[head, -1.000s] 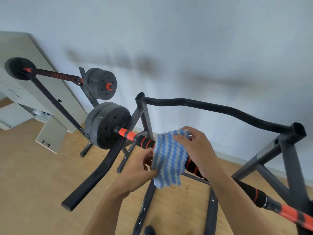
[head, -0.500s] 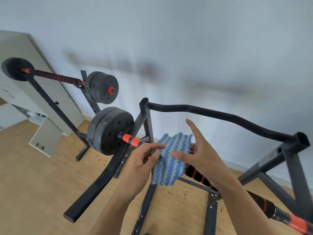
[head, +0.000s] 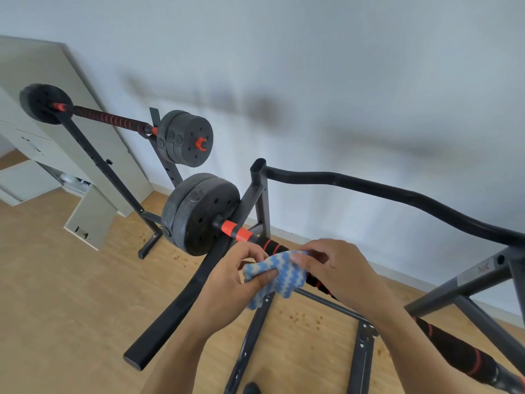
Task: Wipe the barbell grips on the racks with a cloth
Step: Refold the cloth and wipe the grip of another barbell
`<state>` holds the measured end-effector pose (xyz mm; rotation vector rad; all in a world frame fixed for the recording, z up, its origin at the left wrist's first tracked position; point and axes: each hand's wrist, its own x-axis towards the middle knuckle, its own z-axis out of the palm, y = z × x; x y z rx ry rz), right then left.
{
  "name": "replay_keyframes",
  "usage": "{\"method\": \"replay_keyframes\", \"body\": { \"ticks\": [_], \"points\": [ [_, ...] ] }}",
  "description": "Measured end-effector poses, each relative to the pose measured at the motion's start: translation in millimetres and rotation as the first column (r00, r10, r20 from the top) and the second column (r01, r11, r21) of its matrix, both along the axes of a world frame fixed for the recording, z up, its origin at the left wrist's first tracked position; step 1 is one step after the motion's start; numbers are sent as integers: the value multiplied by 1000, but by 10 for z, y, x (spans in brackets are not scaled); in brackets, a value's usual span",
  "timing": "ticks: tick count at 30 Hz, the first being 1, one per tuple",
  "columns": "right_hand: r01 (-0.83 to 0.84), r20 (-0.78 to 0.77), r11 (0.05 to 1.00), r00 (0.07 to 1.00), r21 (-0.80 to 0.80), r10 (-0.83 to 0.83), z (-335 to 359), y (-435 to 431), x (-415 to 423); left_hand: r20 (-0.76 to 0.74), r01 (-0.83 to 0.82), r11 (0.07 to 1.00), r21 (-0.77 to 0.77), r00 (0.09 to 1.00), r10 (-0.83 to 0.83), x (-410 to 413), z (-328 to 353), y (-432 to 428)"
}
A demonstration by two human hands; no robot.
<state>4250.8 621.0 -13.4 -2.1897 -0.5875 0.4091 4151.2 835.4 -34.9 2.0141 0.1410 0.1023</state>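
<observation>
A blue and white wavy-striped cloth (head: 279,275) is bunched over the black, red-ringed grip of the near barbell (head: 271,245), which lies across a dark rack (head: 257,194). My left hand (head: 235,282) pinches the cloth's left part between thumb and fingers. My right hand (head: 338,273) pinches its right edge, covering the grip beneath. The bar's orange collar and black weight plates (head: 199,214) sit just left of my hands. A second barbell (head: 110,119) with the same ringed grip rests on a farther rack at the upper left.
The rack's curved black top bar (head: 397,194) runs behind my hands to a post at the right. A black angled leg (head: 176,305) slopes down to the wooden floor (head: 56,294). A pale cabinet (head: 37,115) stands against the wall at the left.
The cloth went from spread flat against the bar to bunched between both hands. My right hand, open half a second ago, now curls its fingers onto the cloth.
</observation>
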Motion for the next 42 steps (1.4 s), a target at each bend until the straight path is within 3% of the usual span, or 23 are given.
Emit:
{"method": "replay_keyframes", "body": {
  "ticks": [2, 5, 8, 11, 13, 21, 27, 32, 35, 37, 40, 42],
  "points": [
    [-43, 27, 999, 999, 4, 43, -12, 88, -7, -60, -15, 998, -59, 998, 11, -17, 84, 39],
    [-147, -100, 981, 982, 127, 160, 12, 229, -59, -85, -43, 982, -182, 996, 28, -34, 141, 81],
    [-102, -197, 964, 968, 245, 152, -22, 346, -92, -108, -101, 950, -294, 992, 72, -69, 147, 107],
    [-31, -240, 959, 965, 282, 102, -11, 407, -112, -192, -195, 799, -569, 976, 102, -131, 160, 134],
    [21, -299, 945, 951, 327, 82, -5, 404, -111, -187, -190, 730, -656, 978, 87, -174, 169, 188],
    [82, -346, 919, 936, 386, 63, 22, 413, -146, -17, 10, 864, -504, 1000, -22, -272, 174, 275],
    [141, -397, 900, 917, 413, 39, 11, 350, -149, -4, -156, 928, -337, 986, 164, -245, 184, 201],
    [107, -288, 924, 957, 368, 4, -1, 325, -193, -99, -182, 860, -476, 983, 154, -260, 126, 202],
    [79, -189, 941, 982, 329, -17, 7, 398, -262, -138, -137, 771, -622, 988, 64, -279, 147, 123],
    [58, -105, 952, 994, 299, -28, -17, 449, -288, -167, -125, 761, -636, 986, 22, -305, 133, 99],
    [66, -77, 963, 996, 261, -47, -72, 445, -252, -170, -155, 854, -496, 982, 79, -267, 47, 153],
    [89, 21, 988, 996, 130, -92, -132, 392, -172, -69, -236, 934, -267, 972, 226, -146, -23, 244]
  ]
}}
